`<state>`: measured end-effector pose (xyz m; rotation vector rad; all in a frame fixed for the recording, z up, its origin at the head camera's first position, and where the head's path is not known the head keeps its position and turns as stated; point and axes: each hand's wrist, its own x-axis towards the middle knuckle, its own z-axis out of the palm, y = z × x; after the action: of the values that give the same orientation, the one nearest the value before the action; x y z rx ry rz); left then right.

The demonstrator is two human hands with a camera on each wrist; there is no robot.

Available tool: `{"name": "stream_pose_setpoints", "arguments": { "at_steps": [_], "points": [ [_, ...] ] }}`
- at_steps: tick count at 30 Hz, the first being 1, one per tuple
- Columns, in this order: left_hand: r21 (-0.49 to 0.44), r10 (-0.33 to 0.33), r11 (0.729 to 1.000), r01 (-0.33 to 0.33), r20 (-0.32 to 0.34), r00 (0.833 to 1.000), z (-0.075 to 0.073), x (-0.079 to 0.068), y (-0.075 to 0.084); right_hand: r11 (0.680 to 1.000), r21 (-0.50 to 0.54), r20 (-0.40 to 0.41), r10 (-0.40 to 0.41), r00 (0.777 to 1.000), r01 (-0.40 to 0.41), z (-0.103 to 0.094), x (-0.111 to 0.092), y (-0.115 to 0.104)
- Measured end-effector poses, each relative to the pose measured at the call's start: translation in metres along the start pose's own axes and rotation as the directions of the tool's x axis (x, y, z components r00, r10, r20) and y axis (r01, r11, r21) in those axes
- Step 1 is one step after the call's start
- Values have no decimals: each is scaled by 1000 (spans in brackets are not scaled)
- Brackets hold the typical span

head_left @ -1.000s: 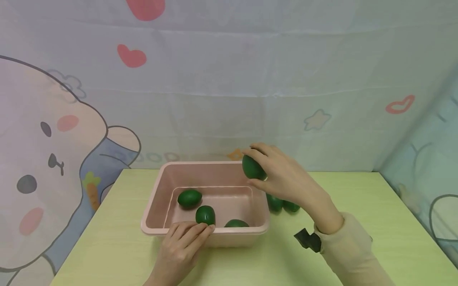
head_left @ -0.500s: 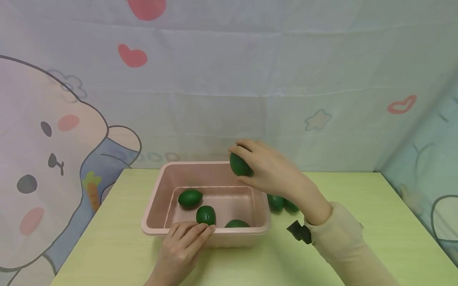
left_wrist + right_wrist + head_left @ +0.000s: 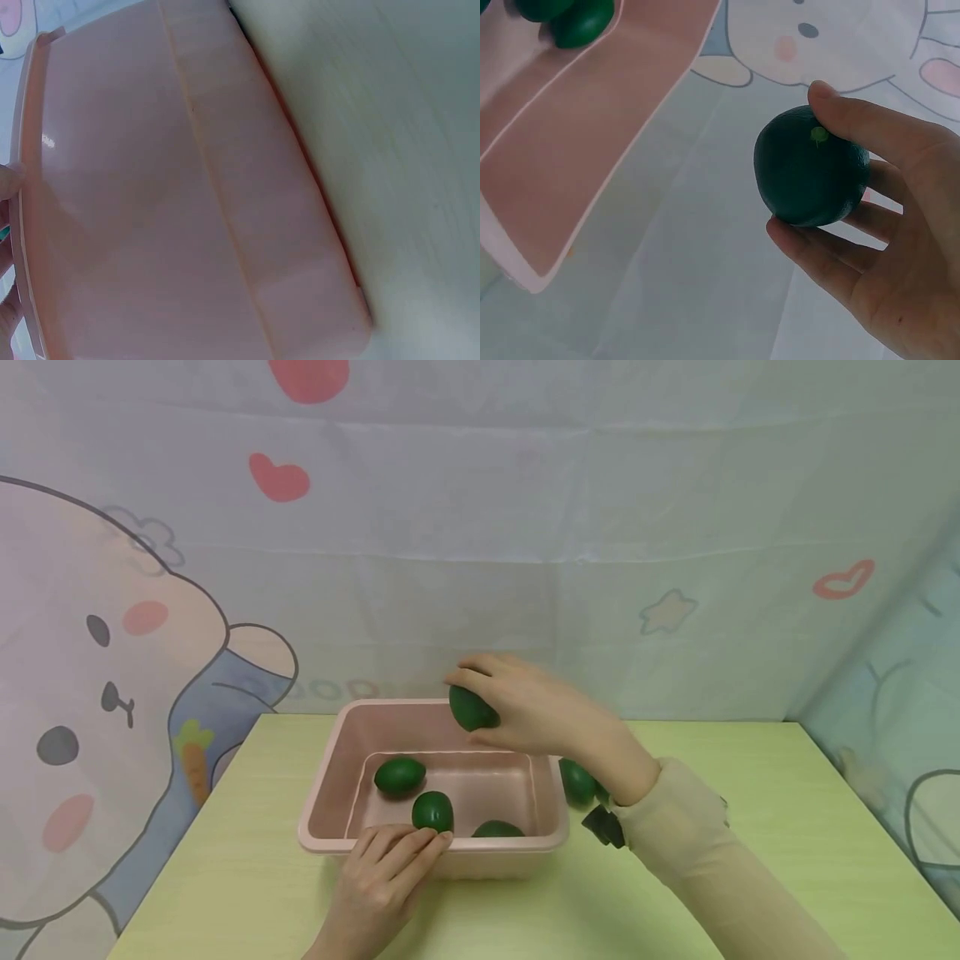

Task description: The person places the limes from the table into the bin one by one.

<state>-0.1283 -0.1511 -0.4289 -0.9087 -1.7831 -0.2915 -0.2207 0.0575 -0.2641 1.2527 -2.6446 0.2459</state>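
Note:
In the head view my right hand holds a dark green lime over the back part of the pink plastic bin. The right wrist view shows thumb and fingertips around this lime, its pale green stem spot facing the camera. My left hand grips the bin's front rim, its fingertips hooked over the edge; in the left wrist view its fingers show at the rim, beside the outer wall. Inside the bin lie a lime at left, another lime near the left fingertips and a third lime, partly hidden by the front rim.
More limes lie on the yellow-green table, right of the bin and partly covered by the right forearm. A dark strap piece hangs by the right sleeve. Behind the table hangs a printed cloth.
My right hand has moved left with the lime, from the bin's right rim to over its back middle. The left hand and the limes in the bin have stayed put.

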Motion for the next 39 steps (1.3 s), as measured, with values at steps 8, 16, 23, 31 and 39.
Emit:
{"name": "stream_pose_setpoints", "arguments": {
  "at_steps": [8,16,23,31,39],
  "points": [
    [-4,2,1000,-2,-1,1000,1,-2,0,999,-30,48,-39,998,40,3,20,-10],
    [-3,6,1000,-6,-6,1000,3,-2,-1,997,-39,100,-63,993,67,12,35,-12],
    [-2,6,1000,-6,-10,1000,2,-2,-2,996,-54,163,-62,985,71,21,44,-16],
    [-6,5,1000,-5,-15,1000,3,-1,0,993,-81,248,-65,966,87,30,52,-20],
    [-13,4,1000,-4,-14,1000,2,0,-1,991,-85,289,-76,954,105,44,58,-27]
  ]
}}
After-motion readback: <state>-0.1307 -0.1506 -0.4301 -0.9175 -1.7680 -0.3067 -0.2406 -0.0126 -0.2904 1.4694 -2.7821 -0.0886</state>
